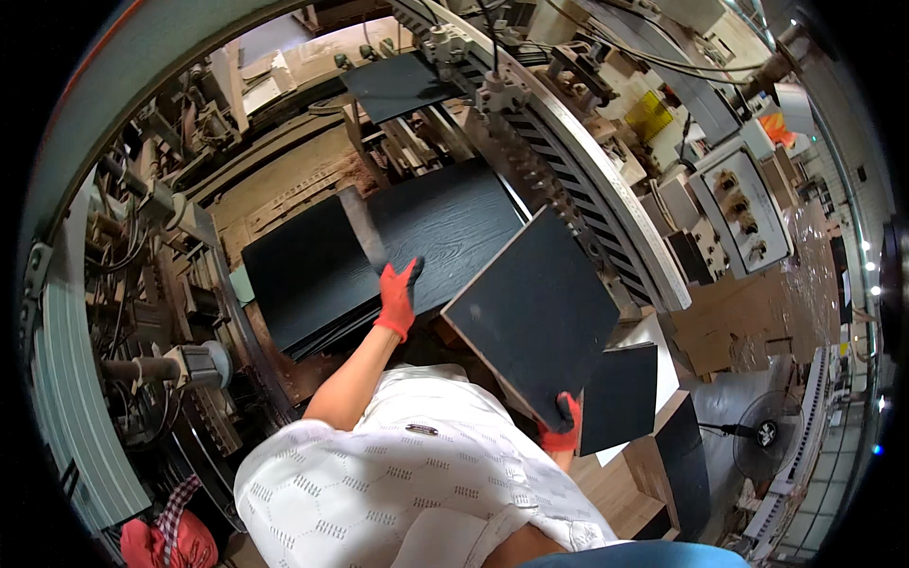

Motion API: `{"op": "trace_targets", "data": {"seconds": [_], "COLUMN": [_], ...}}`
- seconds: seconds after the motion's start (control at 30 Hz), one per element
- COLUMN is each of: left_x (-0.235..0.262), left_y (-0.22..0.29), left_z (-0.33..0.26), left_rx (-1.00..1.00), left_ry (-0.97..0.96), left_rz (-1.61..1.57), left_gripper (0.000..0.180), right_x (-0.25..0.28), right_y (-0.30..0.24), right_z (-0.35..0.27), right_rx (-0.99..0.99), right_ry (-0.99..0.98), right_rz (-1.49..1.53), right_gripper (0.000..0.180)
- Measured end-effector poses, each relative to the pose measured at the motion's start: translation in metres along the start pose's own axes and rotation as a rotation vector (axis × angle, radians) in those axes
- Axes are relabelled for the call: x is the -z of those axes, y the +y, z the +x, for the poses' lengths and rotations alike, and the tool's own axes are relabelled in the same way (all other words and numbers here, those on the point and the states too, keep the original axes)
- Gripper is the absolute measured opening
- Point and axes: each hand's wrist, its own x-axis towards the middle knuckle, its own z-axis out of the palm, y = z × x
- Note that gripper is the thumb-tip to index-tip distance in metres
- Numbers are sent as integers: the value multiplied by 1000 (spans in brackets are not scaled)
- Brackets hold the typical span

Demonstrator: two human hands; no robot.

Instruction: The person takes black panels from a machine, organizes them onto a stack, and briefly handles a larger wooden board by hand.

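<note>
My right hand (561,426), in a red glove with dark fingertips, grips the lower corner of a dark square board (535,308). The board is tilted, and its pale edge shows along the left side. My left hand (398,298), gloved the same way, is over the near edge of a stack of black boards (440,222) on the machine bed. Its thumb and fingers are spread, with nothing between them; whether it touches the stack I cannot tell. A grey metal bar (363,227) crosses over the stack just beyond my left hand.
Another black panel (402,85) lies farther back in the machine. A striped machine beam (587,189) runs along the right, near a control box (739,204). More dark boards (620,398) stand at lower right, near a fan (765,433). Machine rails and motors (194,364) flank the left.
</note>
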Motion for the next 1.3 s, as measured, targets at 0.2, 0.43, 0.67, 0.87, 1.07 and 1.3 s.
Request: {"op": "trace_targets", "data": {"seconds": [0.2, 0.43, 0.67, 0.87, 1.07, 1.3], "left_x": [-92, -144, -171, -175, -182, -185], "left_y": [-41, -80, -65, -79, -84, -74], "left_z": [50, 97, 82, 99, 85, 74], "left_rx": [-180, -171, 10, -151, -288, -175], "left_ry": [56, 175, 146, 137, 88, 246], "left_rz": [-78, -90, 75, 123, 400, 260], "left_gripper": [23, 24, 30, 36, 45, 42], "right_x": [64, 119, 153, 186, 195, 203], "right_y": [11, 30, 5, -36, -72, -86], "right_z": [-55, -99, -122, -96, -59, -19], "right_rx": [245, 356, 412, 451, 201, 263], "right_ry": [185, 466, 810, 669, 562, 673], "right_rz": [-91, 53, -27, -576, 45, -435], "right_gripper": [56, 46, 35, 47, 44, 47]}}
